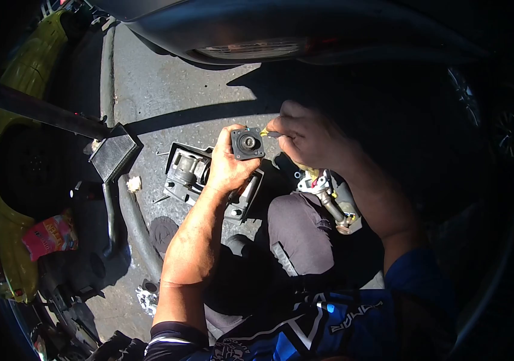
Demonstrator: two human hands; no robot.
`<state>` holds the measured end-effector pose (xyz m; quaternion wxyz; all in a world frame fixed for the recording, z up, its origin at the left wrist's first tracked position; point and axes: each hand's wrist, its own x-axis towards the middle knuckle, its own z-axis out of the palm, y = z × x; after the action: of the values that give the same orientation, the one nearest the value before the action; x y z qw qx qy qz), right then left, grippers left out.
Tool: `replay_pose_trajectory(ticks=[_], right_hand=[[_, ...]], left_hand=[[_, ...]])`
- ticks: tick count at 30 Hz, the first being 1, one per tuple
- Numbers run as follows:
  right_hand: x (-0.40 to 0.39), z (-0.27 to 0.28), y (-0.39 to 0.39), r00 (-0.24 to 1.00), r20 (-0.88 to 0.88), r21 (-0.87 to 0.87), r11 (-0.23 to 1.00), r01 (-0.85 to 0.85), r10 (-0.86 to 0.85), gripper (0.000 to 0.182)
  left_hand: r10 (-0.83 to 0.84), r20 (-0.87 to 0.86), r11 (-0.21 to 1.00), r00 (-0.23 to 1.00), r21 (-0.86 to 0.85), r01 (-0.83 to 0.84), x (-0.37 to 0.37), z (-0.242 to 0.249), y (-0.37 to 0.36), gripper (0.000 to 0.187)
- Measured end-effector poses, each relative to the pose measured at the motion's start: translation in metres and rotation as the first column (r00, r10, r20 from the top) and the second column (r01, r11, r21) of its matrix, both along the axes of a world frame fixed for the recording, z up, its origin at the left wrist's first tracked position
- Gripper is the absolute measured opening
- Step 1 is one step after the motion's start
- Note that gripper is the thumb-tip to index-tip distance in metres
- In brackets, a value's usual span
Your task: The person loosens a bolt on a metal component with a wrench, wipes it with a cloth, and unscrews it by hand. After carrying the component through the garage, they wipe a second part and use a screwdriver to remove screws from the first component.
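Observation:
My left hand [228, 171] is wrapped around a black square-flanged part [248, 144] with a round metal centre and holes at its corners. That flange faces up toward me. Just right of it, my right hand [303, 135] is closed in a pinch on a small yellow-and-dark object [266, 133], whose tip is at the flange's edge; its kind is too small to make out. Below my left hand lies a metal assembly in a dark housing [186, 171], partly hidden by my wrist. Another metal part with a pipe-like body [329, 204] sits beside my knee.
A dark car bumper [257, 36] overhangs the far side. On the left are a post on a ribbed base [113, 154], a hose [139, 231], a pink bag [51, 236] and a yellow car body [31, 54]. A small metal part [147, 299] lies on the ground.

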<state>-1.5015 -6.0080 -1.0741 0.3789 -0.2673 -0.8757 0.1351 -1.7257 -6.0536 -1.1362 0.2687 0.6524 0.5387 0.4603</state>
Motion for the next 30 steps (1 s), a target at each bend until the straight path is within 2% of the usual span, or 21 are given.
replay_pose_trajectory(ticks=[3,5,10,13,14,17,20,22,24,26,27,29,30], right_hand=[[-0.015,0.004,-0.006,0.997,-0.017,0.057,0.996,-0.075,0.076,0.022],[-0.032,0.004,-0.012,0.993,0.111,0.094,0.994,-0.052,0.041,0.018],[-0.017,0.006,-0.006,0.981,0.194,-0.005,1.000,-0.025,0.025,0.019],[-0.023,0.012,-0.008,0.991,0.135,-0.055,0.999,-0.001,0.008,0.022],[-0.028,0.009,-0.007,0.979,0.201,-0.082,0.997,-0.014,0.030,0.019],[-0.029,0.001,-0.006,0.988,0.123,-0.056,0.995,-0.088,0.095,0.018],[-0.029,0.005,-0.007,0.980,0.178,-0.031,0.996,-0.084,0.088,0.017],[-0.029,0.011,-0.003,0.969,0.247,0.080,0.996,-0.038,0.017,0.015],[-0.028,0.008,0.005,0.953,0.301,0.148,0.989,-0.011,-0.034,0.010],[-0.027,0.004,0.003,0.976,0.206,0.047,0.997,0.055,-0.063,0.012],[-0.027,0.002,0.002,0.984,0.160,-0.006,0.996,0.084,-0.082,0.012],[-0.038,0.001,0.000,0.997,0.060,-0.021,0.999,0.047,-0.045,0.017],[-0.044,0.001,-0.002,1.000,0.010,-0.028,0.999,0.027,-0.027,0.019]], left_hand=[[0.018,-0.047,1.000,0.999,-0.001,-0.018,0.004,0.007,-0.004,0.059],[0.055,-0.034,0.998,0.998,-0.025,-0.056,0.006,0.011,-0.005,0.060],[0.037,-0.089,0.999,0.995,-0.029,-0.040,0.001,0.008,-0.003,0.058],[0.059,-0.166,0.998,0.984,0.004,-0.059,0.002,0.006,-0.002,0.058],[0.060,-0.190,0.998,0.980,0.019,-0.057,0.004,0.007,-0.001,0.057],[0.070,-0.150,0.997,0.986,-0.008,-0.072,0.002,0.008,-0.004,0.056],[0.071,-0.226,0.997,0.972,0.039,-0.064,-0.005,0.005,-0.001,0.058],[0.088,-0.296,0.995,0.951,0.074,-0.069,-0.004,0.009,-0.001,0.058],[0.083,-0.279,0.996,0.957,-0.010,-0.089,0.001,0.021,-0.004,0.059],[0.067,-0.305,0.993,0.950,-0.070,-0.093,0.003,0.023,-0.004,0.060],[0.078,-0.354,0.994,0.932,-0.046,-0.101,0.004,0.021,-0.004,0.060],[0.105,-0.451,0.993,0.886,0.005,-0.115,0.004,0.018,-0.002,0.061],[0.085,-0.458,0.988,0.885,-0.074,-0.133,0.003,0.015,0.001,0.061]])
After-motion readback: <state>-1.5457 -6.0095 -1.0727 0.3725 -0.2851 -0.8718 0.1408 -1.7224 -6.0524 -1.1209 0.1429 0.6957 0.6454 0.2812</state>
